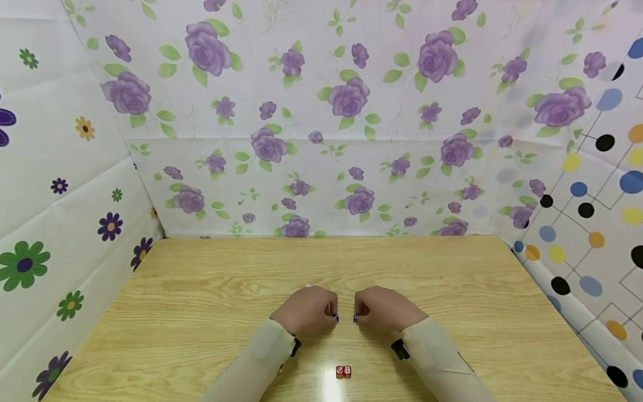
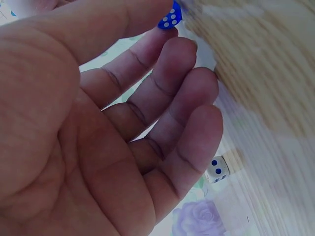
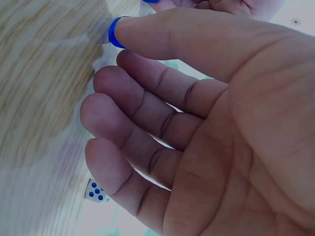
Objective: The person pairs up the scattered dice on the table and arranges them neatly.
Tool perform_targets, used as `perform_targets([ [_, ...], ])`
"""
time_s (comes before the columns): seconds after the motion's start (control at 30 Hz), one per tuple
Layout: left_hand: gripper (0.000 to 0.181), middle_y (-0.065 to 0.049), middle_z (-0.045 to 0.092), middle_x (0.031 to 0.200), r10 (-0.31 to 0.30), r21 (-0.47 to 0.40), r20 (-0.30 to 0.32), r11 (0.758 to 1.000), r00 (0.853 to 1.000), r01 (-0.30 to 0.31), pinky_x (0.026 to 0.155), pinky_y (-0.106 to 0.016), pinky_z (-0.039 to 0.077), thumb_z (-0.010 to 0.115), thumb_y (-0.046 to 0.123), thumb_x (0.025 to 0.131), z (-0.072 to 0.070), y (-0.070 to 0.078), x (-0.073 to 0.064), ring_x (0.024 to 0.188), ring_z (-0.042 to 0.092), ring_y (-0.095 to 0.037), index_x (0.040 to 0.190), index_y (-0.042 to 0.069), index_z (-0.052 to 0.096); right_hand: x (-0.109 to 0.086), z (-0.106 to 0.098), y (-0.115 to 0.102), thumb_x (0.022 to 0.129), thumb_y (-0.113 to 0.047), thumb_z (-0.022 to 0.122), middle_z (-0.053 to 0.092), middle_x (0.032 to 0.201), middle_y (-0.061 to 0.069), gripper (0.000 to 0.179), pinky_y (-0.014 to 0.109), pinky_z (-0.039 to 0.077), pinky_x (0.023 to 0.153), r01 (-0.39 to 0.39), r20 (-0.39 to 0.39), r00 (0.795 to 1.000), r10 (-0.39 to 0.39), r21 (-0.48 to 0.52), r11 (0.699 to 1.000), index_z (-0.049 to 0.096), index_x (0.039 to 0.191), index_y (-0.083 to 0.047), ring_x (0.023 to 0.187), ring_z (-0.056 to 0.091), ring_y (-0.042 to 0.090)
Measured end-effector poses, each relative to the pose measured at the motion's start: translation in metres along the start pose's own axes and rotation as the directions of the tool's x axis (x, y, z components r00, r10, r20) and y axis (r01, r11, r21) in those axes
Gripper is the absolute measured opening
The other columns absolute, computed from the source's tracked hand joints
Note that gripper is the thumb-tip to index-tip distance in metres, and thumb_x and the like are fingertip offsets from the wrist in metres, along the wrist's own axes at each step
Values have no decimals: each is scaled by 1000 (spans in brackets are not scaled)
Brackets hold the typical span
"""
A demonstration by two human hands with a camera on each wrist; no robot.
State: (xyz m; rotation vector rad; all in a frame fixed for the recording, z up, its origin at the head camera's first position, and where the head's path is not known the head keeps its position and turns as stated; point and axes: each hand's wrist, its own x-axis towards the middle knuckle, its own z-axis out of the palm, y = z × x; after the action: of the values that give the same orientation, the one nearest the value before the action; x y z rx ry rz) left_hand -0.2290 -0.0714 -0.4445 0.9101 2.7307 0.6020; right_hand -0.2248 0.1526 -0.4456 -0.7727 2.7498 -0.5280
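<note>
Between the thumb and forefinger of my left hand (image 1: 307, 309) is a blue die (image 2: 170, 17) with white pips. My right hand (image 1: 385, 309) likewise pinches a blue die (image 3: 116, 33), mostly covered by the thumb in the right wrist view. Both hands are low over the wooden table, facing each other with a small gap between the two dice. The other fingers of each hand are loosely bent. Just beyond my left hand lies a white die (image 1: 308, 285) with blue pips. A white die (image 3: 95, 191) also shows past the right little finger.
Two red dice (image 1: 344, 371) sit side by side on the wooden table (image 1: 226, 279), nearer to me, between my forearms. Flowered cloth (image 1: 321, 184) hangs at the table's far edge, with more patterned cloth along the left and right sides.
</note>
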Motion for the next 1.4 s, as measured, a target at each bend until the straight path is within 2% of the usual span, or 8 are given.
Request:
perform_targets([
  [0.1, 13, 17, 62, 78, 3, -2, 2, 1000, 1000, -3, 113, -58, 39, 77, 15, 89, 1, -1, 1, 67, 55, -3, 85, 24, 69, 0, 0, 0, 92, -13, 78, 62, 83, -12, 8, 32, 49, 69, 0, 2, 1000, 0, -5, 1000, 71, 91, -17, 71, 54, 7],
  [0.2, 12, 17, 61, 77, 1, 2, 6, 1000, 1000, -1, 108, -53, 46, 77, 16, 90, 1, -1, 1, 66, 55, -2, 85, 24, 69, 1, 1, 0, 92, -14, 78, 62, 83, -12, 9, 32, 49, 69, 1, 7, 1000, -1, -12, 1000, 71, 90, -18, 71, 54, 7],
  [0.33, 13, 17, 60, 77, 1, 14, 15, 1000, 1000, -1, 92, -40, 53, 78, 16, 90, 1, 1, 1, 66, 54, -2, 84, 23, 69, 1, 1, 0, 92, -14, 78, 62, 82, -13, 11, 31, 49, 69, 5, 26, 1000, -4, -11, 1000, 70, 89, -20, 70, 54, 7],
  [0.5, 13, 16, 60, 77, -3, 15, 23, 1000, 1000, 3, 78, -29, 51, 78, 16, 91, -1, 4, -2, 66, 54, -2, 84, 21, 68, -1, 0, -1, 93, -15, 78, 61, 81, -14, 12, 30, 48, 69, 10, 40, 999, -10, 1, 1000, 69, 87, -20, 69, 54, 6],
  [0.77, 16, 16, 59, 75, -16, 15, 20, 1000, 1000, 15, 91, -39, 53, 80, 18, 90, -2, 3, -3, 66, 54, -3, 82, 23, 66, -4, -4, -4, 92, -14, 78, 61, 81, -13, 12, 32, 49, 70, 1, 39, 999, -2, 14, 1000, 68, 87, -20, 71, 55, 7],
  [0.93, 17, 16, 59, 74, -16, 16, 20, 1000, 1000, 15, 94, -40, 52, 80, 18, 89, -2, 2, -2, 65, 53, -3, 81, 23, 65, -3, -3, -4, 92, -13, 77, 60, 80, -13, 13, 31, 48, 69, 11, 32, 999, -11, -1, 1000, 68, 87, -20, 70, 54, 7],
  [1.2, 19, 16, 59, 74, -10, 31, 21, 999, 1000, 10, 79, -31, 51, 80, 19, 89, -1, 3, -1, 65, 53, -3, 79, 23, 65, -2, -1, -3, 92, -13, 77, 60, 80, -14, 13, 30, 48, 69, 28, 31, 999, -28, -6, 1000, 68, 86, -20, 70, 53, 6],
  [1.4, 19, 16, 59, 74, -4, 31, 24, 1000, 1000, 3, 75, -28, 49, 80, 19, 89, 0, 2, -1, 65, 53, -2, 78, 23, 65, -1, 0, -2, 93, -14, 77, 60, 79, -15, 13, 30, 48, 68, 31, 32, 999, -31, -3, 1000, 68, 86, -20, 69, 53, 5],
])
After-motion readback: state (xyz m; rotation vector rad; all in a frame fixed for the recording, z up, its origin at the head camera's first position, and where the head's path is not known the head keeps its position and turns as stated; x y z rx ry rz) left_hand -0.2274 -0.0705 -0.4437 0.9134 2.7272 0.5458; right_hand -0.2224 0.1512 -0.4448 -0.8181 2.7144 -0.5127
